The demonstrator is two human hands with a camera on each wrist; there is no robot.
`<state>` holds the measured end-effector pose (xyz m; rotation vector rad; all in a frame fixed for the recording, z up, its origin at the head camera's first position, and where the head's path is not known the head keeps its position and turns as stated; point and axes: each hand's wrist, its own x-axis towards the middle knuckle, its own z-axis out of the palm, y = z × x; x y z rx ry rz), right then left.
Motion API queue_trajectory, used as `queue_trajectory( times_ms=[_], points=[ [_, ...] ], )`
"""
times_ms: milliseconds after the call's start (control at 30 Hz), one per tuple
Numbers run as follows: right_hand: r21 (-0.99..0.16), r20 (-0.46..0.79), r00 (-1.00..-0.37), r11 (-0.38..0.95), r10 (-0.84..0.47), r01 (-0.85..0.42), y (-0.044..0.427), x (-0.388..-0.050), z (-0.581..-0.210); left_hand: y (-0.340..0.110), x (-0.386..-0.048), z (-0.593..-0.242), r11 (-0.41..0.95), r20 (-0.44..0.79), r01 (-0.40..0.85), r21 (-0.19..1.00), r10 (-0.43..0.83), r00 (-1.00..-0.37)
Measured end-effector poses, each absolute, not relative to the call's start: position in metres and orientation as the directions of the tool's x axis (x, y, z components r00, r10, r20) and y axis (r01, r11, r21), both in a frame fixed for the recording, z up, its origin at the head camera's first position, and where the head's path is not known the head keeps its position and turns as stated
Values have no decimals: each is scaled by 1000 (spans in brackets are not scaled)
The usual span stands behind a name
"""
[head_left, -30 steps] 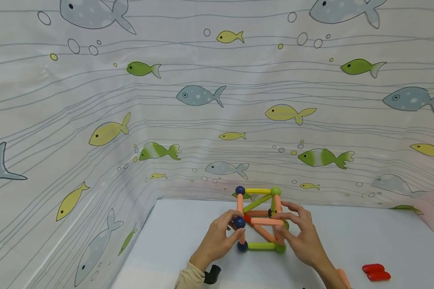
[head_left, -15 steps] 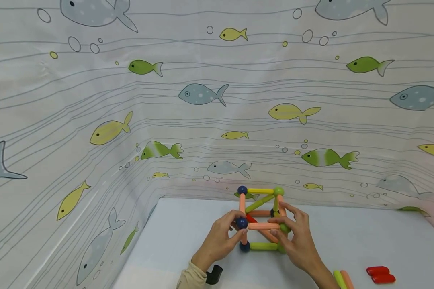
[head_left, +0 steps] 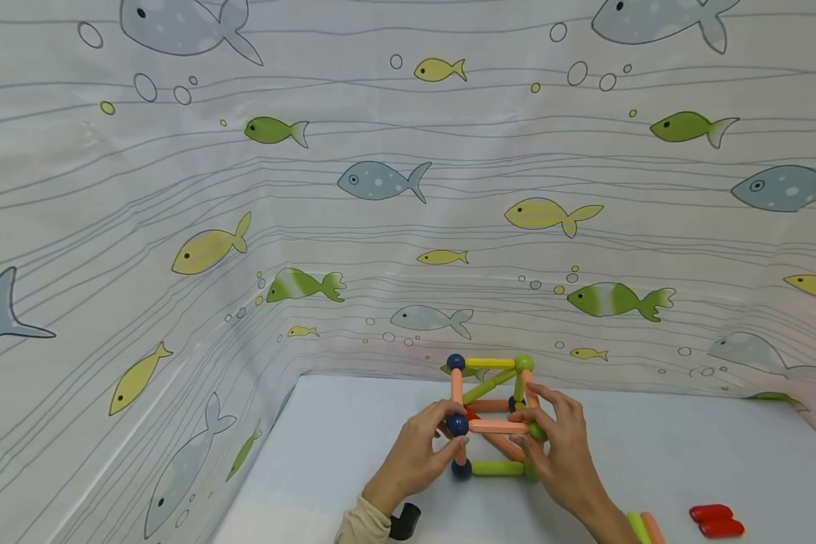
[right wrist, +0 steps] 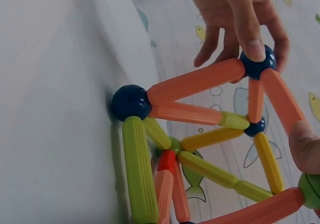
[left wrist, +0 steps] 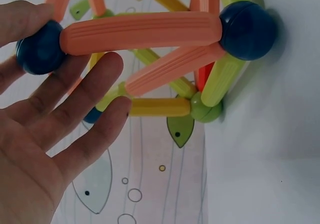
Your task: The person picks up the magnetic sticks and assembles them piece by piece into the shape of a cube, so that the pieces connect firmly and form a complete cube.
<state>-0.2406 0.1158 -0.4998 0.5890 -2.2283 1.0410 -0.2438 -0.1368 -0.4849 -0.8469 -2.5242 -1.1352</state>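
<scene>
A cube-like frame of magnetic rods and balls stands on the white table, with diagonal rods inside. At its near upper left corner my left hand (head_left: 418, 449) pinches a blue ball (head_left: 458, 425). In the left wrist view an orange upright rod (left wrist: 142, 33) runs from that ball to a lower blue ball (left wrist: 248, 30). My right hand (head_left: 561, 446) grips the near upper right corner around a green ball (head_left: 536, 431); its thumb (right wrist: 306, 149) presses the end of the front orange rod (head_left: 498, 427). That rod spans both held balls and touches the blue one in the right wrist view.
Two red rods (head_left: 717, 521) lie at the right of the table. A lime rod (head_left: 638, 527) and an orange rod (head_left: 651, 528) lie beside the right forearm. Near the left sleeve is a black bent object (head_left: 405, 521). Behind rises a fish-patterned curtain (head_left: 381, 249).
The front orange rod has come down and its left end now meets the blue ball. My right hand has shifted slightly with it; my left hand still pinches the blue ball.
</scene>
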Motion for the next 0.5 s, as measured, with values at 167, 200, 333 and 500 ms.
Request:
queue_trajectory(
  times_ms=[167, 200, 333, 500],
  points=[
    [-535, 662, -736, 600, -140, -595, 118, -240, -500, -134, -243, -484, 552, 435, 591, 588, 401, -806],
    [-535, 660, -738, 601, -141, -594, 118, -240, -500, -134, -243, -484, 555, 433, 589, 588, 399, -808],
    [-538, 642, -749, 601, -162, -591, 122, -239, -494, -133, -242, -485, 556, 428, 587, 588, 402, -809],
    [-575, 571, -801, 609, -180, -547, 140, -234, -480, -131, -241, -486, 561, 420, 587, 584, 410, -810]
  ],
)
